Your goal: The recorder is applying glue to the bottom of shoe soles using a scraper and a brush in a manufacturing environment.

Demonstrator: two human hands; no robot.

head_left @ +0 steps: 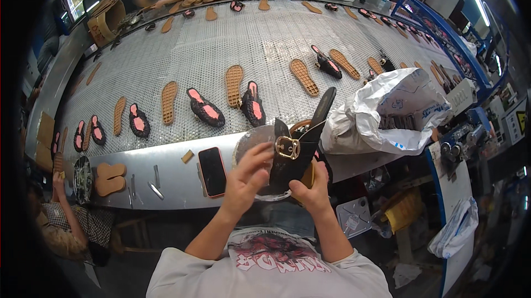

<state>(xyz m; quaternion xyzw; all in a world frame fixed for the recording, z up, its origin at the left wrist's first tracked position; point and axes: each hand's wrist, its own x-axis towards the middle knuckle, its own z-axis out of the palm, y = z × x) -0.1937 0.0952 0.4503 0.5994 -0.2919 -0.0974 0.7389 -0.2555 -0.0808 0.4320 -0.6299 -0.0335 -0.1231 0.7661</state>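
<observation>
In front of my chest my right hand (314, 192) grips a black sandal (301, 157) with a gold buckle on its strap. The sandal stands tilted, its long dark end pointing up and to the right. A yellow-brown edge shows beside my right thumb; I cannot make out what it belongs to. My left hand (246, 179) is just left of the sandal, fingers apart and slightly blurred, with nothing visible in it. A round tub (241, 142) lined with clear plastic sits behind my hands, partly hidden by them. To the left lies a dark-screened phone (212, 172).
Beyond the metal ledge (174, 157), a wide mesh conveyor (193, 49) carries brown soles (234, 85) and black shoes with pink insoles (206, 108). A large white sack (381, 115) stands at right. Co-workers sit at left (69, 215) and across the far side.
</observation>
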